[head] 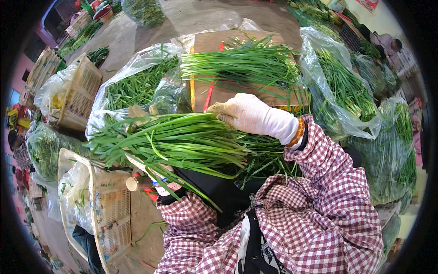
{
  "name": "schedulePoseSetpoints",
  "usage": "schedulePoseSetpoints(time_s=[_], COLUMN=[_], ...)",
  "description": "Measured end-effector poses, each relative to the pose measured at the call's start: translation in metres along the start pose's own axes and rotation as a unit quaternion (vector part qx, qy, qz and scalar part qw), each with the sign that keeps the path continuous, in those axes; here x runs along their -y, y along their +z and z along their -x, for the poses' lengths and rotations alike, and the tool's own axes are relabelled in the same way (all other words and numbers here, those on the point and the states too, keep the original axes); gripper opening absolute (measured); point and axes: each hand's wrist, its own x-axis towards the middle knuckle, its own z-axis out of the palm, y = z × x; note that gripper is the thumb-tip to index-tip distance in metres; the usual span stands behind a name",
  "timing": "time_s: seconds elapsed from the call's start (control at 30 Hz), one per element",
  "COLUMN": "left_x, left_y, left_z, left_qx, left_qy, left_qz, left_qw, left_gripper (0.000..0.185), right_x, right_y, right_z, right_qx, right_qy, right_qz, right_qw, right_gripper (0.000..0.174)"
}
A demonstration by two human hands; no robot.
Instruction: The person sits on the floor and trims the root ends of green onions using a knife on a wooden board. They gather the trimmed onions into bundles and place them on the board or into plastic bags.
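A bundle of long green leafy stalks, apparently garlic chives [178, 140], lies across my left hand [137, 118], whose gloved fingers curl over its far side; the palm is hidden beneath the leaves. My right hand [243, 111], in a whitish glove, pinches the upper edge of this bundle with thumb and fingers. Beyond it, another pile of chives [239, 65] rests on a brown board [236, 91] with a red strap [209, 97] under the pile. More loose greens [267, 157] lie near my lap, below my right wrist.
Open plastic bags of greens stand left [137, 85] and right [345, 85] of the board. A plastic crate [111, 209] holding a clear bag is at lower left, near a round wooden handle end [132, 184]. Another crate [80, 92] stands behind. People are at the far left and upper right.
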Motion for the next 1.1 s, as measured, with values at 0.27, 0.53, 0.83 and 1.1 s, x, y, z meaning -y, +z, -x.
schedulePoseSetpoints(time_s=[0.27,0.53,0.83,1.1], left_x=[-0.001,-0.007,-0.009,-0.012], left_y=[0.003,-0.011,-0.002,-0.012], left_z=[-0.002,0.003,0.01,0.001], left_qx=[0.071,0.069,-0.021,0.027], left_qy=[-0.088,-0.082,0.028,-0.016], left_qz=[0.07,0.049,0.067,0.081], left_qw=[0.991,0.993,0.997,0.996], left_gripper=[0.018,0.028,0.011,0.007], right_x=[-0.004,-0.007,-0.069,-0.073], right_y=[-0.002,0.057,0.052,0.042], right_z=[0.038,0.059,0.129,0.139], right_qx=[-0.273,-0.26,-0.091,-0.036], right_qy=[-0.016,-0.019,0.129,0.212], right_qz=[0.242,0.09,0.097,-0.058], right_qw=[0.931,0.961,0.983,0.975], right_gripper=[0.055,0.029,0.009,0.063])
